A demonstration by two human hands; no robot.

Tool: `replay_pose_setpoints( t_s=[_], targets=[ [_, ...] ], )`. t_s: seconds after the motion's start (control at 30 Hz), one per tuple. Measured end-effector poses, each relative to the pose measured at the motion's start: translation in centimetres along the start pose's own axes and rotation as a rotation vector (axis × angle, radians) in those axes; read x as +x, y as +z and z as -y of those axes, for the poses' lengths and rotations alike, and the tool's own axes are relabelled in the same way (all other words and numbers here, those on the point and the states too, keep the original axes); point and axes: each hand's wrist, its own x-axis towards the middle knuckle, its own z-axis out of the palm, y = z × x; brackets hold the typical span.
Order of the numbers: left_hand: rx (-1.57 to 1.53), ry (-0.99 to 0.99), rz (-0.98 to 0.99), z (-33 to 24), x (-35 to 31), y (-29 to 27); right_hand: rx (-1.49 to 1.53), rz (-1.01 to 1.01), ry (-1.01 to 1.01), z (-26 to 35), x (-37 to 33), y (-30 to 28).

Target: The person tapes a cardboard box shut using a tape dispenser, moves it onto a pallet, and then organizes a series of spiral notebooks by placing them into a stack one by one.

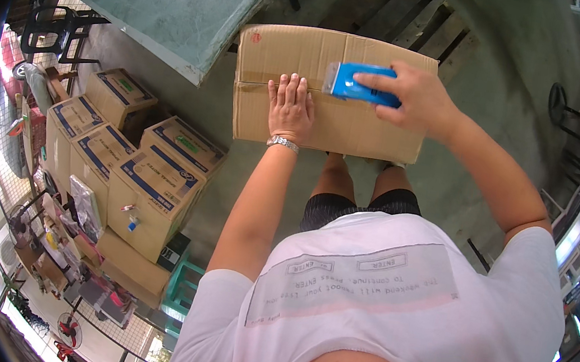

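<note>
In front of me is a closed brown cardboard box (368, 134), its top flaps meeting along a seam that runs left to right. My left hand (290, 111) lies flat on the top near the left end, fingers stretched across the seam. A blue tape dispenser (364, 81) is gripped in my right hand (419, 99), its clear front end pointing left above the seam. I cannot tell whether the dispenser touches the cardboard. Whether any tape lies on the seam does not show clearly.
A grey-green table (174, 0) stands at the far left, its corner close to the box. Several stacked cartons (156, 183) fill the left side, with a teal stool (181, 287) by them. Wooden slats (425, 27) lie beyond the box. A black chair (62, 30) stands far left.
</note>
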Motion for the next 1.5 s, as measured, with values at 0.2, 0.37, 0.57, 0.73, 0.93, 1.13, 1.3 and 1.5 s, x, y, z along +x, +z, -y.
replay_pose_setpoints(
  t_s=[0.2,0.37,0.57,0.73,0.93,1.13,1.3,1.5],
  targets=[
    [0.021,-0.001,-0.034,0.2,0.0,0.4,-0.236,0.49,0.02,1.7,1.7,2.4],
    [0.026,-0.001,-0.032,-0.1,0.2,0.1,-0.283,0.618,-0.043,1.1,1.7,1.8],
    [0.068,-0.011,-0.014,0.2,-0.1,0.2,-0.279,0.663,0.041,-3.0,-5.2,-2.7],
    [0.113,-0.022,0.007,0.6,-0.4,0.6,-0.305,0.575,0.133,-11.3,-14.7,-3.0],
    [0.096,-0.386,-0.014,-7.1,3.0,2.4,-0.248,0.534,0.18,-14.4,-11.4,4.7],
    [0.08,-0.427,-0.05,-6.8,3.0,2.6,-0.209,0.676,0.239,-9.7,-9.5,-0.7],
    [-0.648,-0.65,-0.005,-7.9,3.0,-1.6,-0.063,0.23,-0.059,-0.4,-9.4,-9.2],
    [-2.142,-0.752,0.071,-10.6,1.2,-13.5,0.067,-0.136,-0.34,0.1,-5.0,-2.9]
  ],
)
